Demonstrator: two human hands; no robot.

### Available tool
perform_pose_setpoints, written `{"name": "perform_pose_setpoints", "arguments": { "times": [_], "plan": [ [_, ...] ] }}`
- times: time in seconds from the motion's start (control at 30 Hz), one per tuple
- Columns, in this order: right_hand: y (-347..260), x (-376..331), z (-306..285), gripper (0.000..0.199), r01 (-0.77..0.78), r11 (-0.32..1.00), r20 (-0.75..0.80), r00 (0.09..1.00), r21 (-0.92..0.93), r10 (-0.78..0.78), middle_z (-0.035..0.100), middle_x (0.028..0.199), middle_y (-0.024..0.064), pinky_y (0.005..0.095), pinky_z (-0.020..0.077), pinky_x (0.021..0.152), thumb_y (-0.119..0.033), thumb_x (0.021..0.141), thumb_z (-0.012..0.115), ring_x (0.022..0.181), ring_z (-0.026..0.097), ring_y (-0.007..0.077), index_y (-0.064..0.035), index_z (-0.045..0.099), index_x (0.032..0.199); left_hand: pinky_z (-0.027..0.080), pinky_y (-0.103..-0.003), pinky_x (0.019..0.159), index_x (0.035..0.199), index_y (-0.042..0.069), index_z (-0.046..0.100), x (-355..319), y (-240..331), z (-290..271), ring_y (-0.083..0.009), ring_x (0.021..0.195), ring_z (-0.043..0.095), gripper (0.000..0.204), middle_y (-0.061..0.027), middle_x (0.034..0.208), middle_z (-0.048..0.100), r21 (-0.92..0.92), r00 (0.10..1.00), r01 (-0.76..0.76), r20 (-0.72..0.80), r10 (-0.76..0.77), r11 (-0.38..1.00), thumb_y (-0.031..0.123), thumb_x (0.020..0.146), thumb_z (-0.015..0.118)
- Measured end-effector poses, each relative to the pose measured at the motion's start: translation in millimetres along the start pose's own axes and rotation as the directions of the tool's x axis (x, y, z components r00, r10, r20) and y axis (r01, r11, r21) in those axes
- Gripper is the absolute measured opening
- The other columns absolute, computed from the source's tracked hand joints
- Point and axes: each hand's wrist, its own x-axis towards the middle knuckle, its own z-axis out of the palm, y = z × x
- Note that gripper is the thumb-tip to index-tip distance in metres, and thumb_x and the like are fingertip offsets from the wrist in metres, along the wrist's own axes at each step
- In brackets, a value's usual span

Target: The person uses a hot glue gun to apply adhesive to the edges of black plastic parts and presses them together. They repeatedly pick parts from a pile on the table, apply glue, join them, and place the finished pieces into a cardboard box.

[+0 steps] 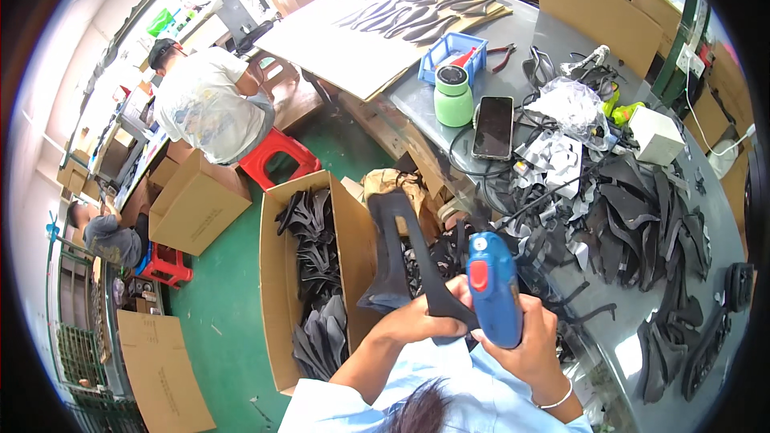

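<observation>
1. Far left, at 9 o'clock from the blue tool: a seated person [112,234] on a red stool [170,266].
2. At 10 o'clock: a second seated person [212,104] in a white shirt, also on a red stool [282,144].
3. At 9 o'clock, nearer: an open cardboard box [355,252] containing dark flat pieces [317,265].
4. The forked black piece [391,261] extends toward 10 o'clock; its narrow lower end lies just beside the tool.
5. The left hand [425,318], at 8 o'clock, is clamped on that lower end between thumb and fingers.
6. At 12 o'clock, on the bench [409,102]: a green bottle [454,104], with a black phone [492,128] to its right.
7. The blue tool [496,305], fitted with a red button [479,276], stands tilted in front of the person. Contact with the piece cannot be determined.
8. The right hand [533,345], at 5 o'clock, is wrapped around the tool.
9. At 1 o'clock: a clear plastic bag [571,107].
10. At 2 o'clock: a heap of dark pieces [638,212] below a white box [656,136].
</observation>
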Motion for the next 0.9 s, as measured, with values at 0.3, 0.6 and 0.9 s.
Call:
{"name": "perform_pose_setpoints", "arguments": {
  "times": [0.3,0.6,0.9],
  "plan": [
    [-9,-7,3,0.059,0.064,0.980,0.221,0.969,0.190,-0.106,0.059,0.072,0.0126,0.0335,0.0493,0.054,-0.027,0.061,0.086,0.056,0.062,0.0259,0.0005,0.049,0.098,0.048,-0.035,0.066,0.125,0.008,0.041,48,0,-11,-0.0195,0.083,0.055,0.042,-0.0130,0.092,0.057,-0.345,0.418,-0.906,-0.631,0.654,0.246,0.033,0.094,0.051],
    [2,-15,0,0.060,-0.046,0.998,0.206,0.977,-0.035,0.052,0.058,0.067,0.0118,0.0330,0.0474,0.051,-0.036,0.063,0.084,0.054,0.060,0.0250,0.0011,0.048,0.095,0.048,-0.025,0.048,0.112,0.003,0.046,4,19,6,-0.0150,0.061,0.058,0.032,-0.0158,0.093,0.059,0.031,0.431,-0.844,-0.556,0.711,0.535,0.011,0.085,0.062],
    [1,-13,-2,0.058,-0.017,1.000,0.216,0.976,0.000,0.017,0.058,0.068,0.0112,0.0328,0.0484,0.052,-0.034,0.063,0.084,0.053,0.060,0.0251,0.0008,0.049,0.095,0.045,-0.023,0.044,0.106,0.000,0.051,-6,22,9,-0.0146,0.056,0.056,0.027,-0.0139,0.079,0.058,0.266,0.465,-0.673,-0.574,0.674,0.691,0.010,0.083,0.061]
  ]
}}
